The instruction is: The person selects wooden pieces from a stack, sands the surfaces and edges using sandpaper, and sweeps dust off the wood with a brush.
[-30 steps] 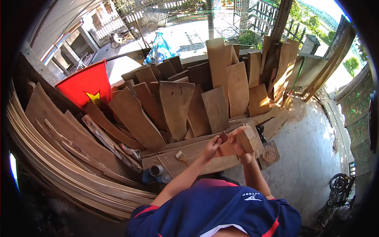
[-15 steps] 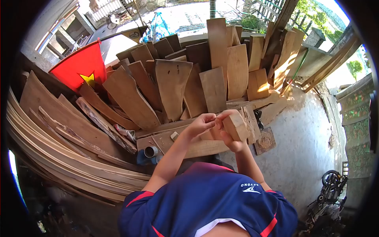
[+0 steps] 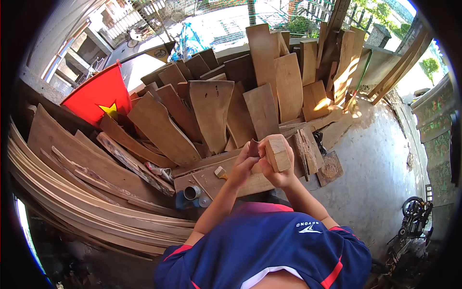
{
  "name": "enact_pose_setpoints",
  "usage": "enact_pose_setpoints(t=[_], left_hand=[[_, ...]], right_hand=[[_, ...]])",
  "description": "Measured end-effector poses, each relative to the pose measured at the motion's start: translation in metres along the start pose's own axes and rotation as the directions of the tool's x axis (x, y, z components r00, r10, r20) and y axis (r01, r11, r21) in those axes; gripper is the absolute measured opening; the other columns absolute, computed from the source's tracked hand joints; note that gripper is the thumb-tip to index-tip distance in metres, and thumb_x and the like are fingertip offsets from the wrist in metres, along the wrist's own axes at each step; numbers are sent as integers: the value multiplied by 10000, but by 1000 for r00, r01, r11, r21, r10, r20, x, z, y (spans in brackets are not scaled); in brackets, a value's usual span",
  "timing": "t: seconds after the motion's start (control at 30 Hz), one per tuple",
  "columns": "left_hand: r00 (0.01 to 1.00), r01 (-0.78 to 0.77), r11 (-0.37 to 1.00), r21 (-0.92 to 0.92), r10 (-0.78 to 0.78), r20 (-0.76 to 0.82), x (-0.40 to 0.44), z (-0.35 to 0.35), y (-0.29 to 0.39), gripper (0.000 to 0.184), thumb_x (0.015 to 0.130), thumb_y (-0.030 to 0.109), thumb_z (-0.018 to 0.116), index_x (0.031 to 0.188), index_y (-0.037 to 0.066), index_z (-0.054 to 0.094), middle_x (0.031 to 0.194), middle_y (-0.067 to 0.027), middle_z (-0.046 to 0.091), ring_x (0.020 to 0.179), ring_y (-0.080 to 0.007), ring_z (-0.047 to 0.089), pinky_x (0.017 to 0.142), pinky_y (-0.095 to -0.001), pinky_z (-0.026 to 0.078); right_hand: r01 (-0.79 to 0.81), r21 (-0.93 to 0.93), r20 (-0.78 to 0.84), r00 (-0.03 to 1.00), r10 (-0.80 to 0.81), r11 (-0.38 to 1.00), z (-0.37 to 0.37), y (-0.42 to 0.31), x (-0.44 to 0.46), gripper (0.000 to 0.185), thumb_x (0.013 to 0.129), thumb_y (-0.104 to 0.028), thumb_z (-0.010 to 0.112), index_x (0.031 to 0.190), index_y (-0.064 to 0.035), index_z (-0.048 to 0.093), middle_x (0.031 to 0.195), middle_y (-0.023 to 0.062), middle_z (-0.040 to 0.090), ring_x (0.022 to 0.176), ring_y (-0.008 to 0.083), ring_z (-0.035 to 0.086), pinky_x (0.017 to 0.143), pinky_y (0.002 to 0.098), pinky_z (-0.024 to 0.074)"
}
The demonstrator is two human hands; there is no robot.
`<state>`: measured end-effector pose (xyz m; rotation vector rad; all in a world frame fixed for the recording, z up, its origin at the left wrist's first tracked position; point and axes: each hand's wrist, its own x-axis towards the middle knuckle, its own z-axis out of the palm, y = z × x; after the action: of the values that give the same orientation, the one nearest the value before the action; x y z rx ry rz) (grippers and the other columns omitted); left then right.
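Observation:
My right hand [image 3: 281, 174] is wrapped round a pale wooden block [image 3: 278, 153], whose end face points up. Just beside it, my left hand [image 3: 243, 168] pinches a small dark brown sheet [image 3: 253, 147], folded or curved, close to the block's left side. The two hands meet or nearly meet above a long wooden plank [image 3: 257, 183]. A brush [image 3: 221, 172] lies on the bench to the left, with an open metal can [image 3: 192, 192] near it.
Many boards [image 3: 210, 113] lean in a row beyond the bench. Long curved planks [image 3: 96, 212] are stacked at the left, below a red flag [image 3: 98, 96] with a yellow star. A rough wood piece [image 3: 308, 149] and a square board [image 3: 330, 168] are at the right.
The block has turned more upright and moved slightly left in my right hand. The brown sheet, hidden half a second ago, shows again in my left hand. The view has shifted a little.

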<state>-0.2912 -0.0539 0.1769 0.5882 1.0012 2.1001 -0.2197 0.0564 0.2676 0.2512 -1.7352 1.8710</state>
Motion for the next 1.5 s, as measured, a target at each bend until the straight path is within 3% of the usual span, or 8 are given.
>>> enact_pose_setpoints(t=[0.33, 0.47, 0.53, 0.57, 0.7, 0.77, 1.13, 1.5], left_hand=[[989, 149, 957, 249, -145, -38, 20, -89, -133, 393, 907, 221, 343, 1228, 11, 431, 1208, -62, 473, 1092, -143, 441, 941, -288, 324], [971, 237, 971, 7, -237, 4, 31, -112, -159, 361, 912, 243, 383, 1159, 10, 506, 1090, -50, 550, 1007, -123, 498, 879, -269, 374], [911, 405, 869, 283, -358, -207, 22, -102, -136, 320, 915, 251, 425, 1081, 14, 562, 981, -23, 591, 917, -104, 535, 815, -250, 407], [964, 242, 954, 178, -215, -158, 23, -92, -130, 293, 924, 238, 433, 1035, 12, 583, 958, -28, 599, 900, -102, 539, 813, -243, 409], [942, 282, 950, 132, -247, -227, 8, -34, -52, 302, 937, 255, 423, 1023, 16, 585, 980, -33, 597, 887, -101, 542, 812, -252, 415], [945, 192, 926, -325, -264, -193, 2, -7, -15, 306, 939, 263, 425, 1031, 17, 582, 1011, -40, 599, 913, -106, 551, 822, -255, 413], [995, -96, 961, 260, 96, 14, 9, 26, -14, 596, 876, 459, 478, 1337, 112, 326, 1232, -14, 424, 1221, -137, 336, 905, -270, 387], [913, 397, 917, 44, -390, -117, 25, -19, -51, 430, 947, 347, 362, 1216, 30, 472, 1120, -45, 536, 1022, -105, 503, 864, -245, 406]], right_hand=[[83, -39, -151, 985, -88, 996, -6, 11, 2, 259, 697, -51, 575, 936, 4, 492, 736, 34, 491, 623, 84, 450, 558, 216, 379], [107, -73, -146, 982, -117, 992, -4, 9, 2, 264, 704, -60, 578, 944, 9, 494, 746, 43, 498, 633, 94, 468, 567, 220, 389], [131, -116, -145, 978, -147, 985, -5, 8, 1, 259, 711, -61, 572, 947, 14, 495, 741, 49, 507, 635, 104, 486, 573, 224, 400], [136, -121, -149, 977, -154, 983, -6, 7, -1, 259, 711, -61, 572, 947, 14, 495, 741, 49, 507, 635, 104, 486, 573, 224, 400], [104, -74, -177, 977, -116, 992, -8, 6, -1, 247, 710, -42, 557, 942, 14, 493, 709, 36, 506, 619, 94, 480, 568, 219, 399], [115, -64, -184, 975, -125, 991, -13, 11, 0, 245, 704, -31, 554, 937, 13, 490, 712, 35, 506, 617, 87, 477, 561, 216, 397], [30, -169, -285, 955, -78, 985, -8, 16, 16, 190, 728, 21, 499, 914, -9, 475, 841, 55, 463, 742, 100, 450, 642, 227, 401], [131, -258, -293, 933, -207, 957, -3, 21, 8, 303, 687, -47, 555, 971, 11, 467, 748, 65, 514, 630, 132, 507, 589, 244, 427]])
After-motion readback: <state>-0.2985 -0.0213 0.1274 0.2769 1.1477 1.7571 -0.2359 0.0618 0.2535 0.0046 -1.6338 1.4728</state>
